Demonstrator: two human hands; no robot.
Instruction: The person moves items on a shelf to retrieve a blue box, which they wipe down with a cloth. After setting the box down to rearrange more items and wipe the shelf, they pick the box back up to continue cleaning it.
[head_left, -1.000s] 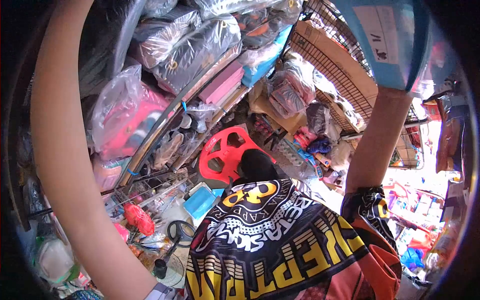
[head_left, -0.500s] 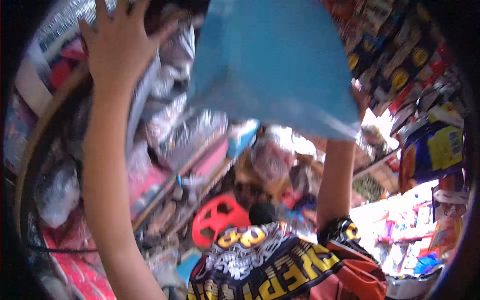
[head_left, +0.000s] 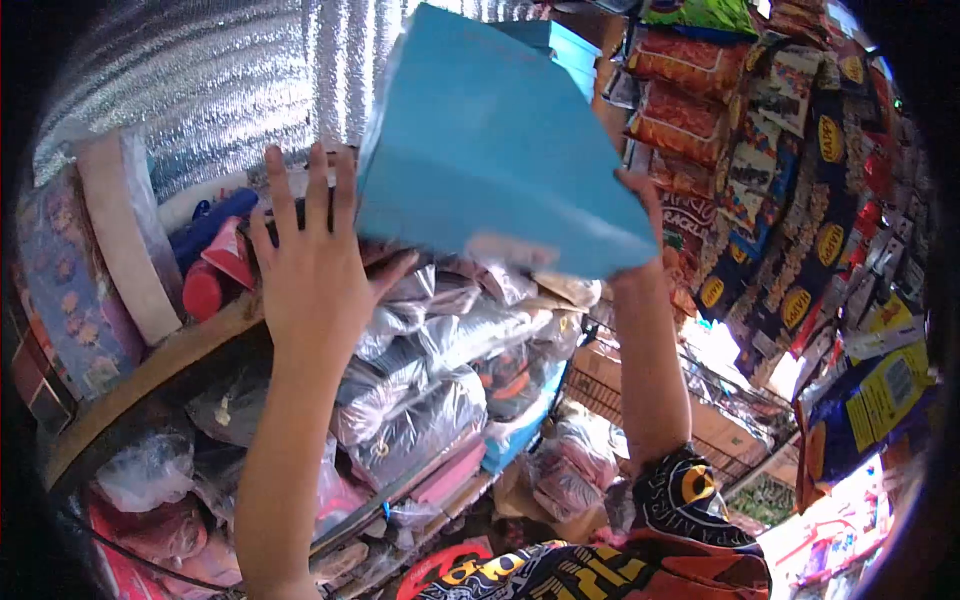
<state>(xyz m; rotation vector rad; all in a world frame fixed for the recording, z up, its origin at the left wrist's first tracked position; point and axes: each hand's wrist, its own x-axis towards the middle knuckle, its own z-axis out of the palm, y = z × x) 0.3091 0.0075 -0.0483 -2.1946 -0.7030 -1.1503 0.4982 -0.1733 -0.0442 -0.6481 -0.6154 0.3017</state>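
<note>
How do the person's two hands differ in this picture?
The left hand is open with fingers spread beside the blue box, while the right hand grips the box at its lower right. The left hand shows almost whole; the right hand is largely hidden by the box. Both hands are bare and raised.

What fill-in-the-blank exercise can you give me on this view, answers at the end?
The right hand holds a box coloured ____.
The left hand has its fingers pointing ____ in the picture.
Yellow labels on the hanging snack packets read ____.
Silvery sheeting shows toward the picture's upper ____.
Missing words: blue; upward; HAPPY; left.
</note>
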